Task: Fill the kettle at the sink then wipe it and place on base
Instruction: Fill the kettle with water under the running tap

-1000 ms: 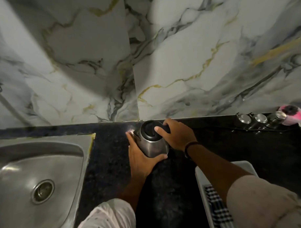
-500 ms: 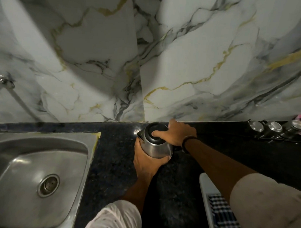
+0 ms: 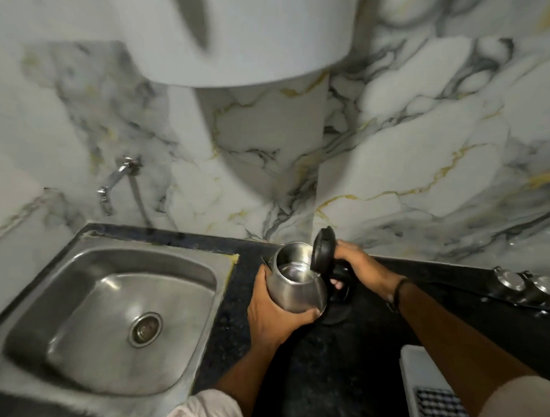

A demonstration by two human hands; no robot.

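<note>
A steel kettle is held just right of the sink, over the black counter. Its black lid stands flipped up, so the shiny inside shows. My left hand wraps the kettle's body from the left and below. My right hand grips the black handle on the kettle's right side. Under the kettle's right edge, a dark round base is partly visible. The steel sink lies to the left, with a wall tap above its far edge.
A marble-pattern wall rises behind the counter. A large white cylinder hangs on the wall above. Steel-capped jars line the counter's right rear. A white tray with a checked cloth sits at the lower right.
The kettle's lid has swung up from closed to upright. My right hand moved from the lid top to the handle. The view shifted, so sink and tap show more fully.
</note>
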